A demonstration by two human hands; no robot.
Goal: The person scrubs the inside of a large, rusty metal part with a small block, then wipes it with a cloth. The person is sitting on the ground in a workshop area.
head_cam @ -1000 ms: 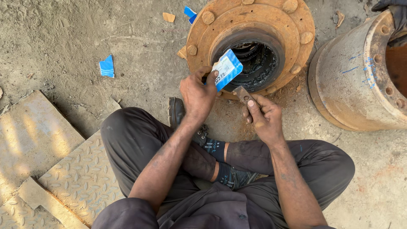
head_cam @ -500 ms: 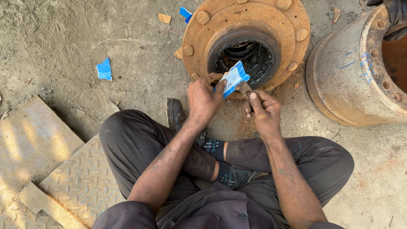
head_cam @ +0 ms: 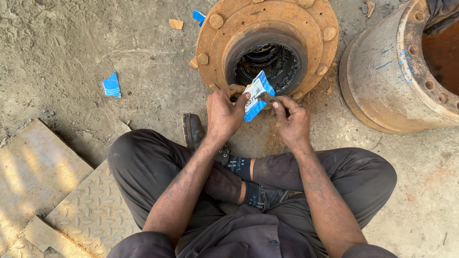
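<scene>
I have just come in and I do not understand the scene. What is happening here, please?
A person sits cross-legged on the dusty ground before a rusty wheel hub. The left hand holds a small blue and white packet. The right hand presses a small flat metal piece against the packet's edge. Torn blue scraps lie on the ground, and a rusty drum stands beside the hub.

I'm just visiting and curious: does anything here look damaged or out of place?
Yes. The wheel hub is rust-coated, with orange rust flakes spilled on the ground beside it. Torn blue-and-white scraps lie scattered in the dirt.
</scene>
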